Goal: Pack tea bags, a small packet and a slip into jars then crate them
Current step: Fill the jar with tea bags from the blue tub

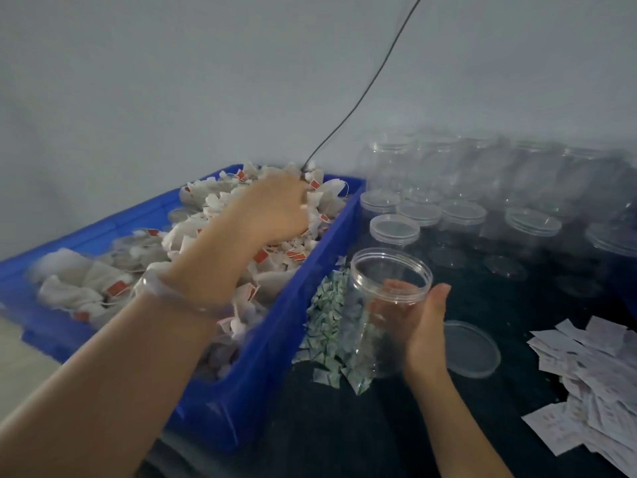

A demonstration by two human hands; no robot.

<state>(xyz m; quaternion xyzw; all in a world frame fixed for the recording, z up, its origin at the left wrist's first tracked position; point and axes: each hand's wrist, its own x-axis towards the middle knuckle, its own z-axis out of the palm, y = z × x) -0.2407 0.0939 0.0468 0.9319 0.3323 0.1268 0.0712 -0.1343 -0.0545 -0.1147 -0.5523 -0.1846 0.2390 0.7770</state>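
Right of the blue crate (272,339), right-hand grip (424,326) clasps a tilted, open clear jar (358,339) just beside the crate wall, above green packets (324,315). Inside the crate, left-hand grip (275,208) sunk among tea bags (86,288); fingers hidden, closure cannot tell. Paper slips (593,391) farther right.
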